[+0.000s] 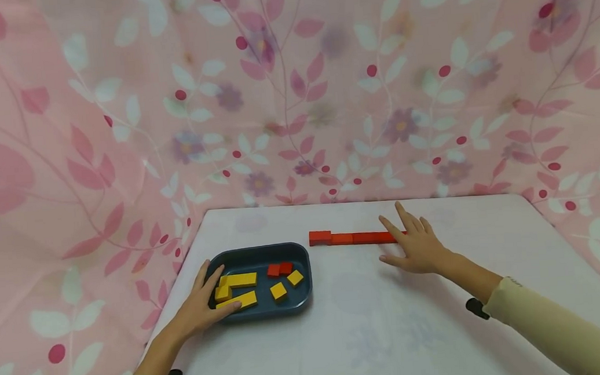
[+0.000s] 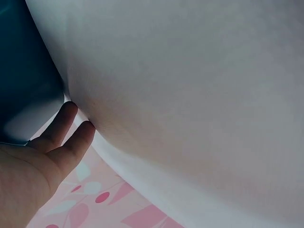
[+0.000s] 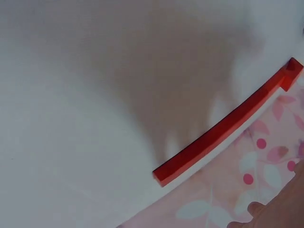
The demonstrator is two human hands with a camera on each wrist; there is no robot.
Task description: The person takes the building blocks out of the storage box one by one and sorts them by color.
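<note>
My left hand (image 1: 200, 306) rests at the left end of a dark blue tray (image 1: 282, 309). Its fingers lie along the left rim and the thumb reaches over the front rim beside a long yellow block (image 1: 245, 299). In the left wrist view two fingertips (image 2: 85, 130) touch down next to the tray's outer wall. Over the right end of a row of red blocks (image 1: 368, 238), my right hand (image 1: 420, 249) hovers with fingers spread, holding nothing. A raised red block (image 1: 320, 238) ends that row on the left.
Inside the tray are another long yellow block (image 1: 241, 280), several yellow cubes (image 1: 278, 292) and two red cubes (image 1: 286, 268). A white-covered table (image 1: 373, 333) carries everything. Pink floral cloth (image 1: 293, 95) hangs behind and at the sides.
</note>
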